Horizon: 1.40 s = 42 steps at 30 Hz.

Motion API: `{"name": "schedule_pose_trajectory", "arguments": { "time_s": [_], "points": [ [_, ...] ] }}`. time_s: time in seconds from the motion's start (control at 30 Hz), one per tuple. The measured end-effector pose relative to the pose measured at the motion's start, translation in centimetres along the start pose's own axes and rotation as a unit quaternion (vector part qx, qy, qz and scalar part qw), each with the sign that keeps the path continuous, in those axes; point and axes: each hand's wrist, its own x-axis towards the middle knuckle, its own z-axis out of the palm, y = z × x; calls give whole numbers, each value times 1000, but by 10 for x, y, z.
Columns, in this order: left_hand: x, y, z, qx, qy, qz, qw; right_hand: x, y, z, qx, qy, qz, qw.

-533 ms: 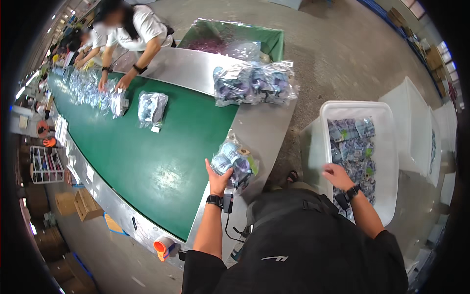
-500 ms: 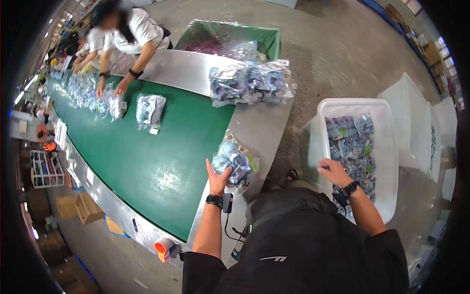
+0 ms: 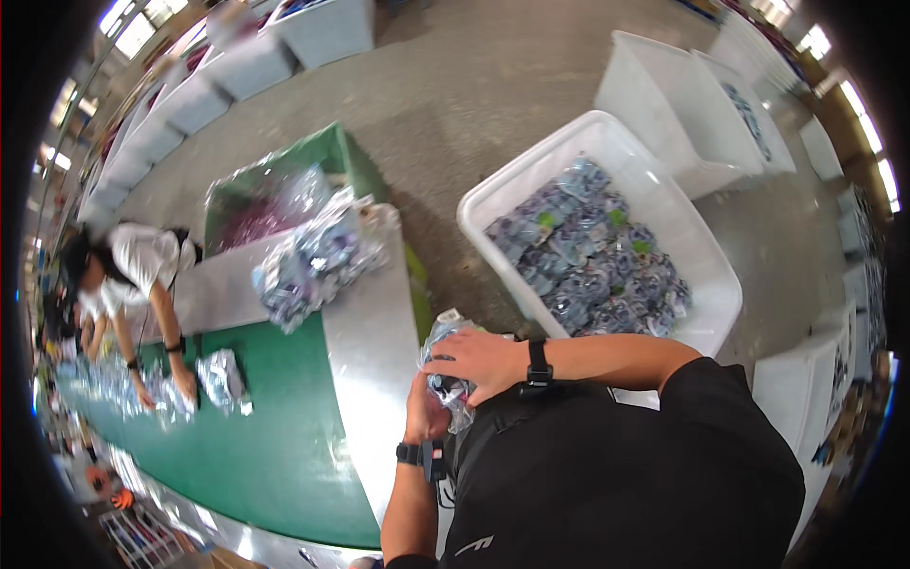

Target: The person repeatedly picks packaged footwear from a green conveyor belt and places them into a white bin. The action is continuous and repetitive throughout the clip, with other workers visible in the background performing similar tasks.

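The left hand (image 3: pixel 427 414) and right hand (image 3: pixel 482 359), grips seemingly half-curled round the bag (image 3: pixel 451 322), hold it lengthwise away from the body, left of the bin (image 3: pixel 697 228).

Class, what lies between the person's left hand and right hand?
In the head view, a filled clear plastic bag lies between the left hand and the right hand.

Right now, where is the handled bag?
The bag is below the head view's centre, between left hand and right hand, with the metal table left of it and the white tub upper right.
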Motion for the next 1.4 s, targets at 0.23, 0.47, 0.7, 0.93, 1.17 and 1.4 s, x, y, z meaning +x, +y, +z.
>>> {"name": "schedule_pose_trajectory", "arguments": {
  "time_s": [0.23,0.47,0.7,0.93,1.17,1.4],
  "points": [
    [36,-41,42,85,20,-61,994,-81,45,-24,-9,41,95,995],
    [23,-31,58,80,58,-1,995,-156,99,-79,-64,135,126,981],
    [-15,-36,-13,160,199,117,960,-219,200,-149,-278,142,261,914],
    [-56,-61,-39,220,308,134,916,-286,280,-102,-98,181,508,837],
    [-99,-124,-162,147,418,114,889,-315,298,40,57,105,336,934],
    [-147,-185,-196,31,550,140,823,-362,352,189,220,-231,333,887]
  ]
}}
